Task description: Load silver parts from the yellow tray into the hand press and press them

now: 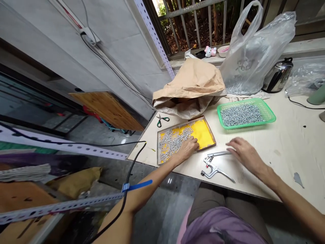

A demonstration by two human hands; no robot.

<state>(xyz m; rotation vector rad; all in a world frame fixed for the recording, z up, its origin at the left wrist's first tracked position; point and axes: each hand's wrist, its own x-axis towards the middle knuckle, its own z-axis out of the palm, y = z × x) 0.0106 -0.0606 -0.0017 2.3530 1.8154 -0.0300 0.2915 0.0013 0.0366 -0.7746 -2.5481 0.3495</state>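
Note:
My left hand (188, 148) rests over the front part of a shallow tray (212, 134) with a yellow bottom, beside many small metal pieces (172, 142). Its fingers are curled together, and what they hold, if anything, is too small to make out. Just right of a metal hand plier (213, 167) lying on the table, my right hand (246, 154) hovers with its fingers apart and nothing in them. One plier handle reaches toward its fingertips. Behind it stands a green basket (272, 116) full of similar metal pieces.
Scissors (162, 120) with green handles lie left of an open brown paper bag (194, 79). A plastic bag (247, 64) and a kettle (279, 75) stand at the back of the table (286, 149). A black cable (130, 169) hangs near my left forearm.

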